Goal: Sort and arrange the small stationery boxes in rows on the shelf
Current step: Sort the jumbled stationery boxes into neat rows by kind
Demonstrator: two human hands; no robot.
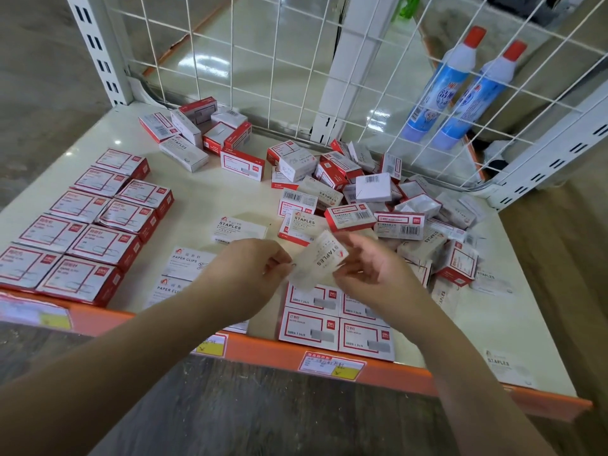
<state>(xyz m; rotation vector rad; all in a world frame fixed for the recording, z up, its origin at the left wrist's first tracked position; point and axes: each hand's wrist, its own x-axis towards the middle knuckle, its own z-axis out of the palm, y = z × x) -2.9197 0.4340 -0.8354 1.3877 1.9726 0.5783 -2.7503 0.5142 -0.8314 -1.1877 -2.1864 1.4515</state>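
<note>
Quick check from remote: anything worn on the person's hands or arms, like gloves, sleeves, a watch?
Nothing that shows. The left hand and right hand are bare, without gloves or visible rings. Both forearms are uncovered to the frame edge, with no sleeve, watch or band in view.

My head camera is looking forward and steeply down — close over the shelf point(210, 189), facing its wire grid back point(289, 60).

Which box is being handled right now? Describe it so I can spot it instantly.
Start at the orange front edge of the shelf and go up to mid-shelf. There the left hand and right hand hold one white STAPLES box, the only box lifted off the shelf.
</note>
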